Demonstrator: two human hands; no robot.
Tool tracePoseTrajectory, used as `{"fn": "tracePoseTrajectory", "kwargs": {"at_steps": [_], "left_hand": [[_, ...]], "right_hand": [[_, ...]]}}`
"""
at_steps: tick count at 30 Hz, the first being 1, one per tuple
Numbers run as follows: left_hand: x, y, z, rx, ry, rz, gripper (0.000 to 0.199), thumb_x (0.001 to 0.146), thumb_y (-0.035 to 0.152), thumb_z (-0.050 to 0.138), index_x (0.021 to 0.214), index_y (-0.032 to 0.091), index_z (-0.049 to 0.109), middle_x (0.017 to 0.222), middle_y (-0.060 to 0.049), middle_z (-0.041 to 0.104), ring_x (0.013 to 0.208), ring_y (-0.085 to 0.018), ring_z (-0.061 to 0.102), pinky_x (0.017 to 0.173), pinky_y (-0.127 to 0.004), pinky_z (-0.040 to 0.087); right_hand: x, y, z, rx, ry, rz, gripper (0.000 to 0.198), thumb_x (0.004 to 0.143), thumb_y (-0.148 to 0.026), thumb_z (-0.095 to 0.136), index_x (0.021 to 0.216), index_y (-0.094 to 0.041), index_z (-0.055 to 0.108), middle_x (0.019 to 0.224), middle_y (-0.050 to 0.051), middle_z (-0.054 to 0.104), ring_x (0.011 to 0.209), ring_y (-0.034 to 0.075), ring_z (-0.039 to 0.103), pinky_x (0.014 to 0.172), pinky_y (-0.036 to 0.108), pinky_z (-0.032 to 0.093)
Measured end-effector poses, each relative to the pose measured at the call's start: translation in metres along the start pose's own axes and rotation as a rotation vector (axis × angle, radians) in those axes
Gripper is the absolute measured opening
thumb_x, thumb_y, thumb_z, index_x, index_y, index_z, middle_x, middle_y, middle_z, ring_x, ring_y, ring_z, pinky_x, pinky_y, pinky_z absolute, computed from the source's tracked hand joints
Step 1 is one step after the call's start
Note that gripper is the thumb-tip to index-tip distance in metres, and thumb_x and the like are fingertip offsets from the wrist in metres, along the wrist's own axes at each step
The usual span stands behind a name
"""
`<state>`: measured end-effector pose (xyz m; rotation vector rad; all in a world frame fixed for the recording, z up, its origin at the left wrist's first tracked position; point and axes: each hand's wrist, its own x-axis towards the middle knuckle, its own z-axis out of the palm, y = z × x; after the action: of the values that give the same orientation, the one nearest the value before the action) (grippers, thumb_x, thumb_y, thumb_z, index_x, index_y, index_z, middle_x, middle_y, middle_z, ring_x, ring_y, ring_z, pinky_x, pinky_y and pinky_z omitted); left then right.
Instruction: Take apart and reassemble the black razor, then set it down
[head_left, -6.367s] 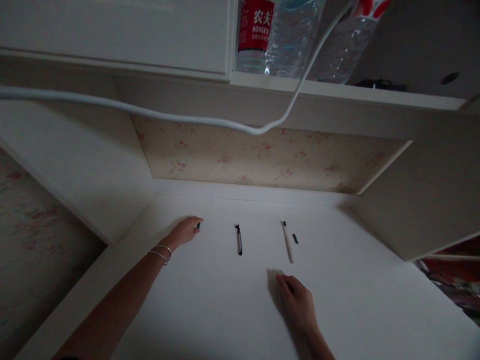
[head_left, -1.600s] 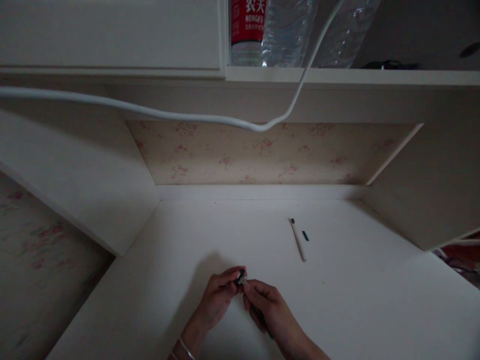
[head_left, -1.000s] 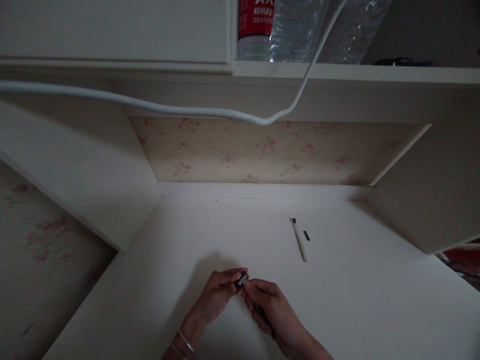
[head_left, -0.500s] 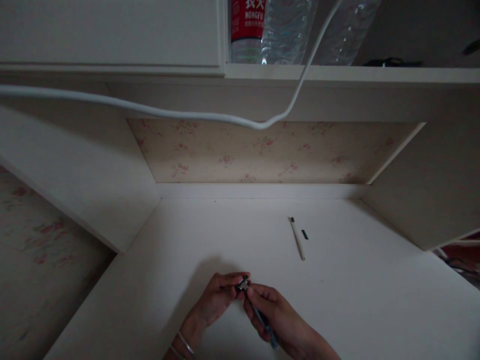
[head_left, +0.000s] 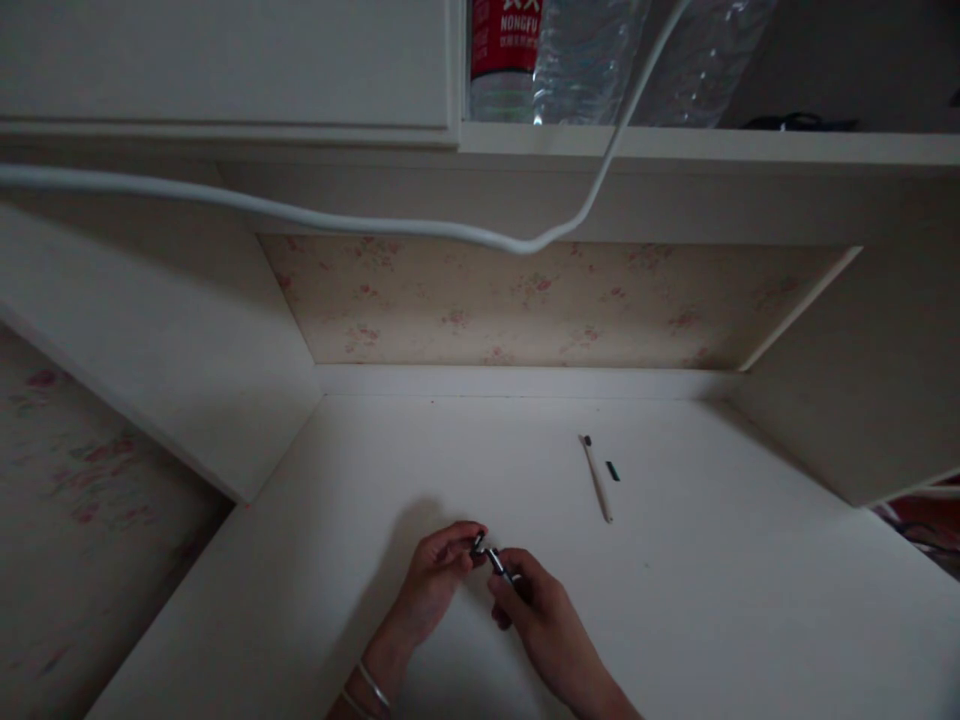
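My left hand (head_left: 435, 575) pinches a small dark piece with a pale edge, which looks like a razor head (head_left: 478, 543), between thumb and fingertips. My right hand (head_left: 536, 610) grips a slim dark handle with a silver neck, seemingly a razor handle (head_left: 496, 562). Its silver end points up and left, close beside the small piece. Whether the two parts touch, I cannot tell. Most of the handle is hidden inside my right fingers. Both hands are held over the white desk (head_left: 360, 470), near its front.
A pale toothbrush (head_left: 598, 482) with dark bristles lies to the right, beside a small dark-green strip (head_left: 613, 470). A white cable (head_left: 390, 228) hangs across in front of the shelf (head_left: 675, 141). Up there stand clear plastic bottles (head_left: 589, 65), one with a red label.
My right hand has turned the handle and drawn it slightly away from the small piece. My left hand has lifted a little, and the silver end now shows side-on.
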<state>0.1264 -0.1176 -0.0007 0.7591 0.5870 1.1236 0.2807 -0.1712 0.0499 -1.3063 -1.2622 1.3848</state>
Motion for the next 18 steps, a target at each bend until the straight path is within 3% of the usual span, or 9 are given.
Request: {"fn": "tracePoseTrajectory", "kwargs": {"at_steps": [5,11,14,18], "left_hand": [[0.0,-0.001,0.0,0.174,-0.035,0.017,0.036,0.073,0.035,0.074,0.104,0.018,0.067,0.097,-0.007,0.064,0.087,-0.02,0.059,0.08,-0.032,0.047],[0.0,0.004,0.007,0.483,-0.041,0.09,0.019,0.083,0.033,0.062,0.089,0.015,0.067,0.083,-0.004,0.059,0.076,-0.015,0.057,0.069,-0.025,0.046],[0.002,0.002,0.007,0.565,-0.013,0.166,0.019,0.083,0.032,0.061,0.092,0.017,0.067,0.09,-0.006,0.059,0.082,-0.017,0.059,0.071,-0.026,0.048],[0.002,0.001,0.006,0.662,0.009,0.228,0.018,0.084,0.031,0.06,0.092,0.018,0.068,0.092,-0.006,0.06,0.085,-0.018,0.06,0.074,-0.027,0.049]], "right_hand": [[0.001,0.015,0.008,0.273,-0.001,0.05,0.045,0.084,-0.057,0.056,0.105,-0.017,0.063,0.088,0.006,0.061,0.068,0.017,0.059,0.057,0.028,0.048],[0.002,0.026,0.016,0.522,0.017,0.132,0.045,0.079,-0.057,0.064,0.099,-0.017,0.066,0.086,0.006,0.06,0.064,0.015,0.057,0.052,0.024,0.046],[0.003,0.031,0.02,0.58,0.018,0.154,0.045,0.079,-0.057,0.064,0.095,-0.016,0.067,0.088,0.006,0.06,0.062,0.013,0.055,0.05,0.023,0.044],[0.003,0.032,0.024,0.537,0.033,0.178,0.05,0.081,-0.059,0.06,0.104,-0.016,0.065,0.094,0.008,0.061,0.062,0.013,0.054,0.051,0.023,0.045]]}}
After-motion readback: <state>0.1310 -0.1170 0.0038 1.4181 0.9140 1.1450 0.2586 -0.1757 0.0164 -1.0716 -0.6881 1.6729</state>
